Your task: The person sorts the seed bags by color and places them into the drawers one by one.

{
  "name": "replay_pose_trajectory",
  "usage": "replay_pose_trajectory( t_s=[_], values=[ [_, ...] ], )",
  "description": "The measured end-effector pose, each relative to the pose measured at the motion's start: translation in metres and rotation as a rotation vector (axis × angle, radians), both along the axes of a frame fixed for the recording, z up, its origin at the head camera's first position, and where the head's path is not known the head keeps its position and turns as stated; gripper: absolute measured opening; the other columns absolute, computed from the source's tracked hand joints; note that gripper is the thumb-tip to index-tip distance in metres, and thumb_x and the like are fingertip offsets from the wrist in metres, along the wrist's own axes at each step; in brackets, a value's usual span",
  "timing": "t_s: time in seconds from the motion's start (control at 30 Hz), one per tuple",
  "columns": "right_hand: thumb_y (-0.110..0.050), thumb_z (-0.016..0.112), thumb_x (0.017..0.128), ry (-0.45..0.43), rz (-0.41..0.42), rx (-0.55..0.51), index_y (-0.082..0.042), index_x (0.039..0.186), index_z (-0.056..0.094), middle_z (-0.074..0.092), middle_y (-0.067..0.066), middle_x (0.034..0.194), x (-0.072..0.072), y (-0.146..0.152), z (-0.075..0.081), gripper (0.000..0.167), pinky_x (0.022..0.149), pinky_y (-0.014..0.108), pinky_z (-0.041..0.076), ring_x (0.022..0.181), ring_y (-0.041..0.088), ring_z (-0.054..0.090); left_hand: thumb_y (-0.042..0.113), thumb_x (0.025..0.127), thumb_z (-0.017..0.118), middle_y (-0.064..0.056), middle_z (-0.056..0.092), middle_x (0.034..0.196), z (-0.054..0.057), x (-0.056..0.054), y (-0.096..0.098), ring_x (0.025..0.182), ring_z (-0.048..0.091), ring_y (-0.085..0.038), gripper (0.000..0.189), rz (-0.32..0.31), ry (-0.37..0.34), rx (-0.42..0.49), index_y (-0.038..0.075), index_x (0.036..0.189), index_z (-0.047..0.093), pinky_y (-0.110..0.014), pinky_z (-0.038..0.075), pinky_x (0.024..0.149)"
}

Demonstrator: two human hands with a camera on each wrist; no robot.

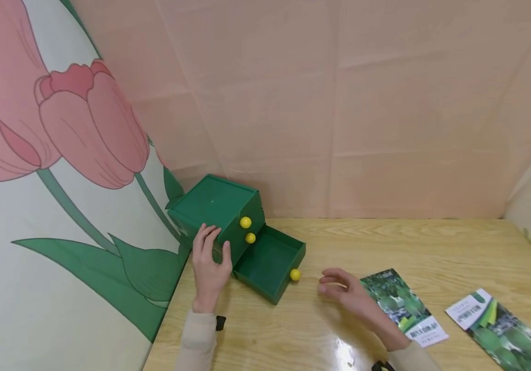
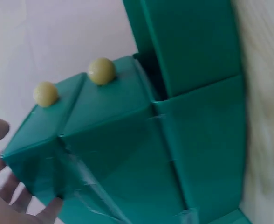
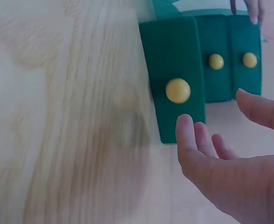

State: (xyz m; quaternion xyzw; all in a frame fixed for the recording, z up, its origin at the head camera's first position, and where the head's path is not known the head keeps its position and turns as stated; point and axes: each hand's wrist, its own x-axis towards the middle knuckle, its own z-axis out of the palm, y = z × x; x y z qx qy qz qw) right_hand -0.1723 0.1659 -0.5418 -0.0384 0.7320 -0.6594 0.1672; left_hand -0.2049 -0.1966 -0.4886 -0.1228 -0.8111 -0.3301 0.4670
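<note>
A small green drawer box (image 1: 211,200) stands at the back left of the table, with round yellow knobs on its front. Its bottom drawer (image 1: 270,263) is pulled out, and the inside looks bare. My left hand (image 1: 211,268) rests at the box's near top edge, fingers lightly bent over it; in the left wrist view its fingertips (image 2: 53,207) lie at the box's side. My right hand (image 1: 346,293) hovers to the right of the drawer, apart from its yellow knob (image 1: 295,274), with fingers loosely bent and nothing between them. In the right wrist view the knob (image 3: 178,90) sits just beyond the fingertips.
Two seed-packet-like printed packs with green fruit pictures lie at the right: one pack (image 1: 401,306) beside my right forearm, the other pack (image 1: 506,330) nearer the corner. A tulip-patterned wall (image 1: 84,206) borders the left, a pink cloth (image 1: 362,129) the back.
</note>
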Motion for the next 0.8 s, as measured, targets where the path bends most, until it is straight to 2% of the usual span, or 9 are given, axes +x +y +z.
replay_pose_trajectory(
  t_s=[0.13,0.3,0.43,0.6,0.7,0.8],
  values=[
    [-0.019,0.075,0.101,0.010,-0.028,0.017,0.002,0.152,0.048,0.060,0.027,0.145,0.012,0.021,0.006,0.062,0.101,0.037,0.061,0.128,0.035,0.066,0.008,0.095,0.077,-0.020,0.065,0.139,0.006,0.006,0.007,0.148,0.046,-0.048,0.039,0.015,-0.048,-0.049,0.002,0.133,0.070,-0.065,0.038,0.123],
    [-0.023,0.074,0.103,0.021,-0.059,0.081,-0.002,0.154,0.047,0.059,0.023,0.148,0.023,0.046,0.011,0.061,0.101,0.036,0.061,0.136,0.040,0.061,0.015,0.095,0.078,-0.020,0.059,0.149,0.014,0.015,0.020,0.152,0.036,-0.053,0.044,0.031,-0.130,-0.144,0.005,0.137,0.069,-0.077,0.030,0.119],
    [-0.029,0.073,0.104,0.031,-0.074,0.119,-0.004,0.156,0.046,0.058,0.023,0.150,0.031,0.060,0.011,0.064,0.100,0.030,0.060,0.140,0.043,0.057,0.021,0.096,0.077,-0.020,0.054,0.157,0.017,0.021,0.031,0.155,0.030,-0.055,0.045,0.039,-0.174,-0.188,0.008,0.138,0.069,-0.080,0.029,0.116],
    [-0.033,0.070,0.105,0.041,-0.096,0.176,-0.004,0.157,0.045,0.058,0.022,0.152,0.041,0.079,0.007,0.065,0.094,0.018,0.056,0.138,0.040,0.060,0.025,0.099,0.074,-0.016,0.054,0.158,0.018,0.028,0.048,0.157,0.025,-0.055,0.042,-0.003,-0.201,-0.214,0.012,0.138,0.069,-0.082,0.023,0.118],
    [-0.034,0.070,0.106,0.037,-0.112,0.204,-0.004,0.158,0.044,0.057,0.021,0.152,0.048,0.090,0.006,0.066,0.092,0.017,0.056,0.133,0.030,0.064,0.027,0.100,0.073,-0.013,0.055,0.157,0.016,0.031,0.059,0.157,0.027,-0.054,0.041,-0.035,-0.216,-0.218,0.014,0.138,0.069,-0.085,0.018,0.118],
    [-0.030,0.071,0.105,0.058,-0.150,0.216,-0.002,0.156,0.046,0.062,0.015,0.147,0.054,0.100,0.006,0.063,0.091,0.018,0.057,0.119,0.005,0.067,0.028,0.100,0.074,-0.011,0.057,0.154,0.012,0.033,0.069,0.154,0.032,-0.054,0.040,-0.069,-0.225,-0.219,0.015,0.138,0.069,-0.090,0.012,0.115]
  ],
)
